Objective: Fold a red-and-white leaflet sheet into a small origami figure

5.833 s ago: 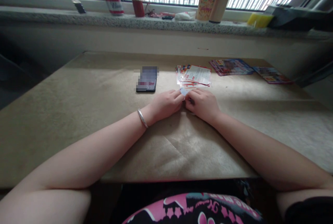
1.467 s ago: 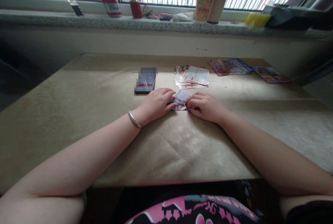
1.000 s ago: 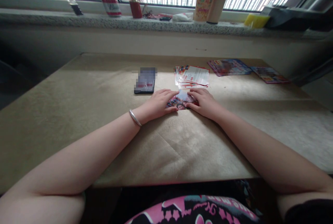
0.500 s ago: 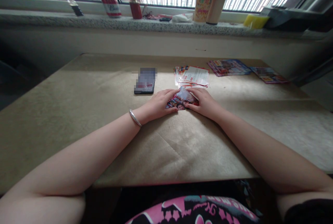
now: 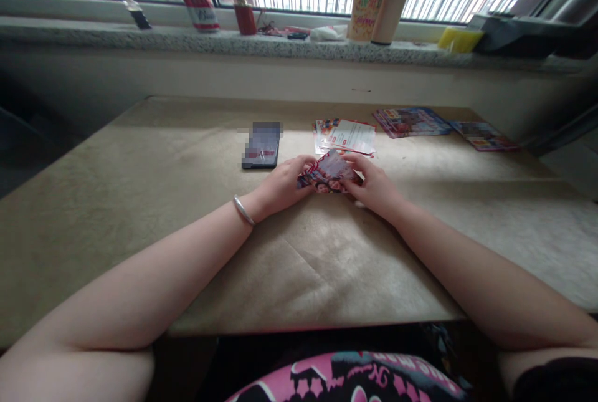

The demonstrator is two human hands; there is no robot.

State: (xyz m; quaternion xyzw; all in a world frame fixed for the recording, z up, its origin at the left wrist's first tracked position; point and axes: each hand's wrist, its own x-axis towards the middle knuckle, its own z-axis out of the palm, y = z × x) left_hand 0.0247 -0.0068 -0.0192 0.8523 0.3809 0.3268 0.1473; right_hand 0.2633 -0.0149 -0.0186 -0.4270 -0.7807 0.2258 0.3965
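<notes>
Between my two hands is a colourful printed card (image 5: pixel 332 171) with pictures of people on it; whether more cards lie beneath it I cannot tell. My left hand (image 5: pixel 288 182), below a silver bangle, pinches its left side with the thumb in front. On the right side my right hand (image 5: pixel 374 187) grips it, thumb on the face and some fingers underneath. Just beyond the hands lies a loose pile of white and orange leaflets (image 5: pixel 350 135). A dark phone (image 5: pixel 262 145), partly blurred out, rests left of that pile.
Two groups of colourful printed cards, one fanned (image 5: pixel 413 122) and one farther right (image 5: pixel 486 136), lie at the table's back right. On the stone windowsill (image 5: pixel 280 48) stand a red can (image 5: pixel 199 6), a red candle-like jar (image 5: pixel 245 19), a patterned cup (image 5: pixel 367 6) and a yellow object (image 5: pixel 460 40).
The card has tilted up and shows more of its face. My right hand's fingers have moved under its edge, while my left hand has shifted only slightly.
</notes>
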